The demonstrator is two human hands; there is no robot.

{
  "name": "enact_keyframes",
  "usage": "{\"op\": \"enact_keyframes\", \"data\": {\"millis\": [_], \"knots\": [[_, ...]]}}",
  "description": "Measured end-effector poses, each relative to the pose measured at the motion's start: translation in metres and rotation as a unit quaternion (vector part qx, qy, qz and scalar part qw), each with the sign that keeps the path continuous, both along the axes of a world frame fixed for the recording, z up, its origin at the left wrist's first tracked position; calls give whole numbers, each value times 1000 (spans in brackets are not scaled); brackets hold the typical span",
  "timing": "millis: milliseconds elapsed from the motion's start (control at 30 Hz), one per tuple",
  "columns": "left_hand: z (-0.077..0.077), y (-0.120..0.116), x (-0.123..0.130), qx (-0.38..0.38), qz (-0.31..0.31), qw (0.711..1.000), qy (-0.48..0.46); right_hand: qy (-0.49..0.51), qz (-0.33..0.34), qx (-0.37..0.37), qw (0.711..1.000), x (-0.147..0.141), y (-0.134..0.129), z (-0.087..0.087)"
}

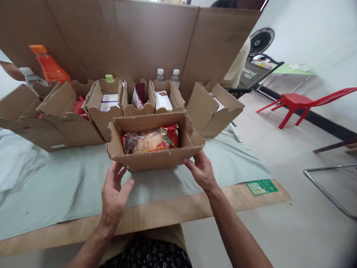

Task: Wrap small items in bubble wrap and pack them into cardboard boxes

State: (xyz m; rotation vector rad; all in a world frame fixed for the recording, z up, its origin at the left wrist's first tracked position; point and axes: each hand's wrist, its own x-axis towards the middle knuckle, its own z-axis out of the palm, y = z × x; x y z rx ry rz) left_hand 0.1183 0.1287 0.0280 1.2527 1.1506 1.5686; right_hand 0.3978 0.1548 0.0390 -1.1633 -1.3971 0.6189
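An open cardboard box (154, 161) stands in front of me at mid-table, tilted a little. Inside it lies a clear and red food packet (150, 141) with pale and dark pieces showing. My right hand (201, 170) grips the box's near right corner, thumb on the front wall and fingers round the end. At the lower left corner is my left hand (114, 192), its fingertips up against the cardboard. Its thumb stands away from the box, and the fingers are partly bent.
Behind is a row of similar open boxes (104, 121) with packets and cartons. An orange bottle (53, 67) and clear bottles (175, 77) rise before a tall cardboard panel (146, 39). A pale cloth (62, 184) covers the wooden table (164, 216). A red chair (299, 101) stands right; a person's arm (12, 70) shows left.
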Motion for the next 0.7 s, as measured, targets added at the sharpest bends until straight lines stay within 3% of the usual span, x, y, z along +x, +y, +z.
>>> {"op": "enact_keyframes", "data": {"millis": [100,267,433,533,700], "knots": [[2,18,-4,23,16,1000,5,7,50,-33,998,-10,35,3],[-1,31,-15,49,22,998,38,10,45,-35,998,-26,63,-7],[-23,36,-31,-19,96,987,130,-197,-4,-66,978,-21,65,-33],[-36,32,-40,-58,85,966,236,-262,-4,-57,963,-11,64,-48],[-43,13,-39,8,26,905,425,-487,-42,27,872,-4,74,-66]]}}
